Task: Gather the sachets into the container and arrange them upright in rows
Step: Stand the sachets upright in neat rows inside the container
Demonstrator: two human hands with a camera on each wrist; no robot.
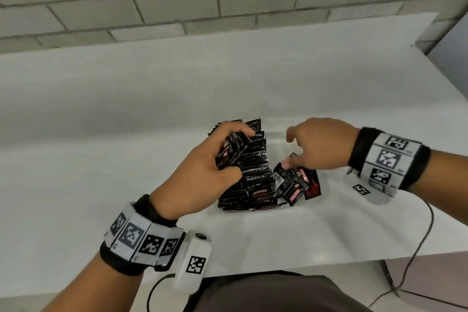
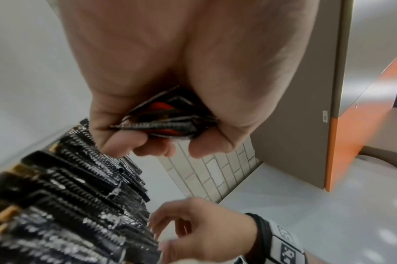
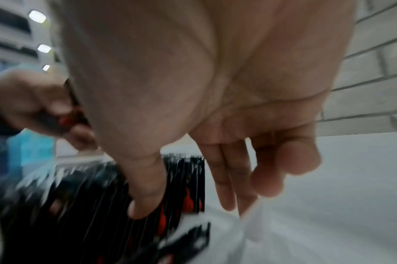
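As sachets (image 1: pixel 291 185) look thin, light and slippery, flat sides pinch best; left hand (image 1: pixel 200 172) grips a bunch (image 1: pixel 229 151) above the row (image 1: pixel 255 175), right hand (image 1: pixel 319 144) beside it hangs loose, empty.

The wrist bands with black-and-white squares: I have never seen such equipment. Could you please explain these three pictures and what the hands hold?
There is no machine: these are a person's two bare hands. Each wrist wears a patterned band and a small camera. The wide picture comes from a head camera looking down; the other two look along each hand from its wrist. On the white table, rows of upright black sachets stand, with a few loose sachets beside them. The left hand grips a small bundle of sachets. The right hand reaches down to the loose ones with relaxed fingers and holds nothing.
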